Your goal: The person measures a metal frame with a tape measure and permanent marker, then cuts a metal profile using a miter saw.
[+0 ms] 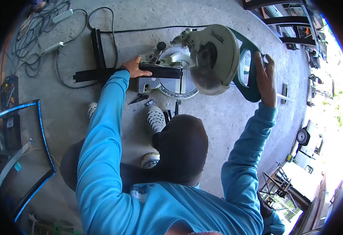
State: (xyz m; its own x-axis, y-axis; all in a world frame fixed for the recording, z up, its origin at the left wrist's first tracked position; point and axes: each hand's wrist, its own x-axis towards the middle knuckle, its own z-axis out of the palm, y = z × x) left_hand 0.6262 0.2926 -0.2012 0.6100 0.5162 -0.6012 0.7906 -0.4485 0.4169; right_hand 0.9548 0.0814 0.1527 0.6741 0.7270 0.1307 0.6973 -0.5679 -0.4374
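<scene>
My left hand (pixel 135 68) presses on a long black profile bar (pixel 165 72), its thumb stretched along the bar and its fingers over the far side. The bar lies across the base (pixel 150 85) of a Makita mitre saw, with its left part reaching past the base. To the right, my right hand (pixel 266 80) is wrapped round the green saw handle (pixel 249 89). The saw head (pixel 224 43) is raised, apart from the bar. A clouded guard (pixel 207 81) covers the lower blade.
Another black bar (pixel 97 49) lies on the concrete floor behind the held one. A power cable (pixel 156 29) runs behind the saw, towards tangled cords (pixel 30 43) at left. Small tools (pixel 139 98) lie before the base. A blue-edged frame (pixel 42 133) stands at left.
</scene>
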